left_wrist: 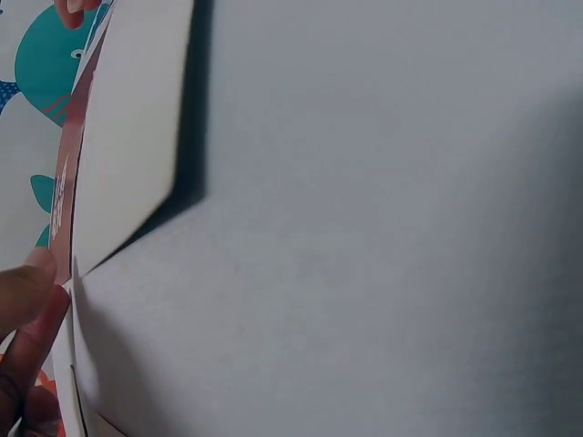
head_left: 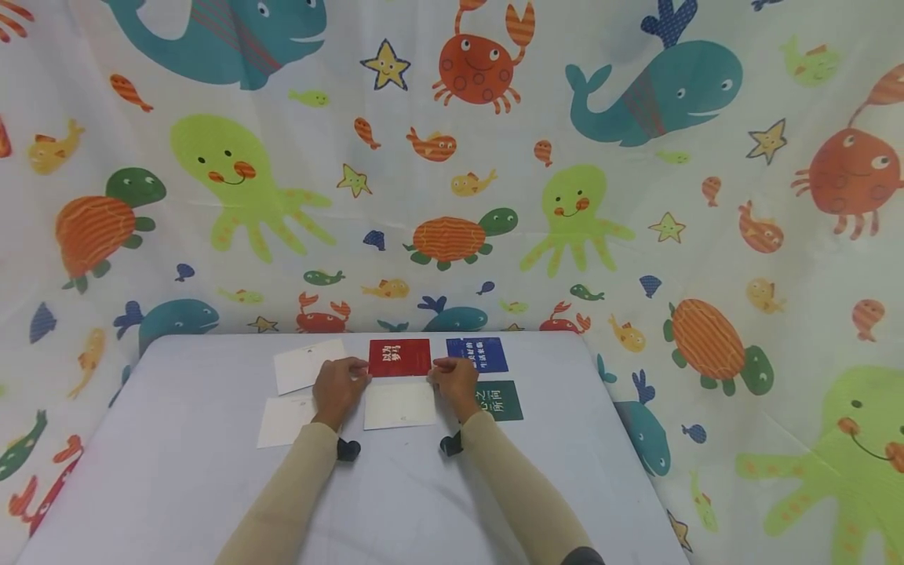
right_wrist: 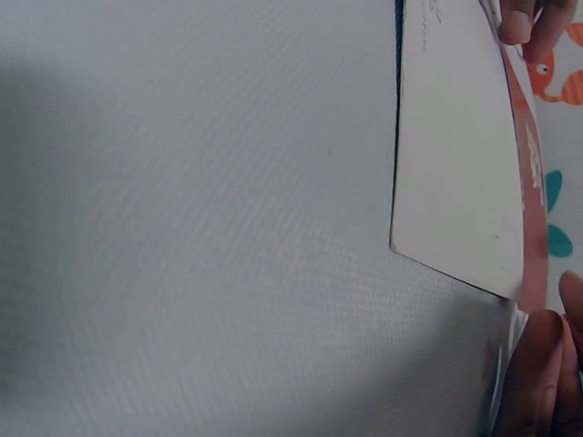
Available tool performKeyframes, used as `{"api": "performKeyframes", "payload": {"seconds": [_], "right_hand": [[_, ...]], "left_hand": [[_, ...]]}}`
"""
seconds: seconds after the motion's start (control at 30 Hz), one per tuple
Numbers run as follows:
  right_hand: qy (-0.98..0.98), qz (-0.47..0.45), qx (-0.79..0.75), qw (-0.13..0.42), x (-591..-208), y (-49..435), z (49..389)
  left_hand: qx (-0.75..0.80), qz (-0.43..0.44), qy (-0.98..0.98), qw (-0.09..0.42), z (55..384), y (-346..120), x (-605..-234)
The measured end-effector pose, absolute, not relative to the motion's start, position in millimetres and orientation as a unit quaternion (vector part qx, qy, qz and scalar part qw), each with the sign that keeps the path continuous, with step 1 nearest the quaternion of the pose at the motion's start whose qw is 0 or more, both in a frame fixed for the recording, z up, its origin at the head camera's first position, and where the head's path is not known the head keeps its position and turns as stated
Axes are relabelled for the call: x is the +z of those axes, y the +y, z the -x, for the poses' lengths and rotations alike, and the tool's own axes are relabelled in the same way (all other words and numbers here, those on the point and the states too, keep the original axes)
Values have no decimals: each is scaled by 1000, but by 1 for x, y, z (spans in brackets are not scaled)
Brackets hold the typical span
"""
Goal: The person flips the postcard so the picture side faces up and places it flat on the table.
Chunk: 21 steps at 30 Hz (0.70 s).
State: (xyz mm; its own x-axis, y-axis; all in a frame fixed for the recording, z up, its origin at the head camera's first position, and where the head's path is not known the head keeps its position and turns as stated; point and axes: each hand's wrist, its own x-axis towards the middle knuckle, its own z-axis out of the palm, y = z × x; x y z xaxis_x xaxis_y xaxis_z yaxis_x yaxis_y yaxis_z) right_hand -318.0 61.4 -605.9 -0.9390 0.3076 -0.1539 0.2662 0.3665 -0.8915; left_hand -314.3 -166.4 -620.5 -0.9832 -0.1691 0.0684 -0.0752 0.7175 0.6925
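A red card [head_left: 399, 357] with white characters lies at the back middle, its lower edge toward me. My left hand [head_left: 340, 390] pinches it near its left end; in the left wrist view the thumb [left_wrist: 25, 289] and forefinger meet at its corner. At the opposite end my right hand [head_left: 457, 384] pinches the red card's other corner, fingertips [right_wrist: 536, 350] right at the edge. Just in front of it is a white card [head_left: 399, 406], which overlaps the red one's edge in both wrist views.
Left of the hands lie two white cards, one farther back [head_left: 304, 366] and one nearer [head_left: 281, 424], partly behind the left hand. A blue card [head_left: 490, 355] and a green card [head_left: 504, 400] lie at right, partly covered by the right hand. Behind the white table [head_left: 191, 447] hangs a sea-animal curtain [head_left: 395, 290].
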Motion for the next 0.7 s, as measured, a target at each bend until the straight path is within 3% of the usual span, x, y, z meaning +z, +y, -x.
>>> {"api": "performKeyframes", "payload": {"seconds": [0.7], "right_hand": [[-830, 146, 538, -6, -600, 64, 291]], "left_hand": [[-383, -53, -920, 66, 287, -171, -613]]}}
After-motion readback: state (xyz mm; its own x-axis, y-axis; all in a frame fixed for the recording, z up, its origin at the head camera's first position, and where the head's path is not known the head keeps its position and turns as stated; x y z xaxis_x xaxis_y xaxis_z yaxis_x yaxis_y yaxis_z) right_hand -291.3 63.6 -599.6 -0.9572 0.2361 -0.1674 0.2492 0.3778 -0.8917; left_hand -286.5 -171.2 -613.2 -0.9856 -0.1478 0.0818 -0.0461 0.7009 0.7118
